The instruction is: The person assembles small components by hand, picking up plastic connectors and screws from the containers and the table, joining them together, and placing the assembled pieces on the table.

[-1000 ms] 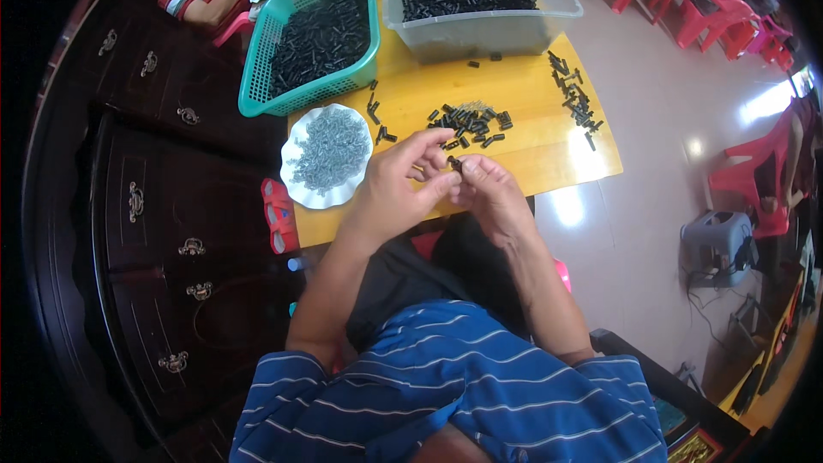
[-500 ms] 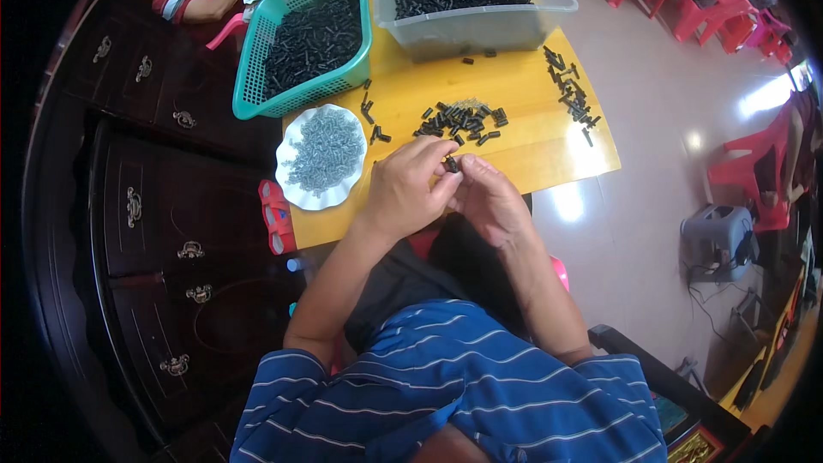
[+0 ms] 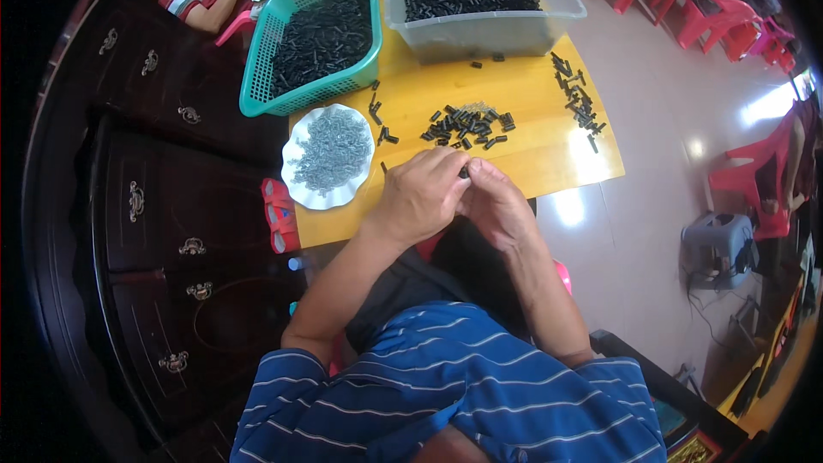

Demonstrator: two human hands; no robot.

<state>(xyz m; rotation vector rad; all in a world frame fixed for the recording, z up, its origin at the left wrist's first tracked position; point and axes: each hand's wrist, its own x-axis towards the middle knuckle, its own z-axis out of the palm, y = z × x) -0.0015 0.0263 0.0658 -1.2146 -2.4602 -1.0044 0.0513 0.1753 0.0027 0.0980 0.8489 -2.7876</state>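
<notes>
From my end I'm watching two bare hands meeting over the near edge of the flat yellow tabletop (image 3: 544, 161), and they're pinching one small dark piece (image 3: 464, 173) between them. Only a bit of it is showing, so I can't tell its full shape. The left hand (image 3: 416, 197) is curling nearly closed, its back facing up at me, fingertips gripping the piece from the left. The right hand (image 3: 497, 206) is closing in from the other side, thumb pressing against the piece, while its other fingers are mostly hiding underneath, so I can't tell how tightly those are bending. The piece is sitting right out at the fingertips. Just beyond, not touching the hands, a loose heap of short black tubular pieces (image 3: 459, 130) is lying with slim pale bits (image 3: 476, 108) along its far side. A white scalloped plate (image 3: 317, 202) full of small clear pieces (image 3: 332, 150) is sitting left of the left hand. Farther back, a teal perforated plastic basket (image 3: 330, 90) and a translucent plastic tub (image 3: 489, 39) are both holding loads of black pieces, and a scatter of black sticklike parts (image 3: 579, 101) is running along the table's right side.
</notes>
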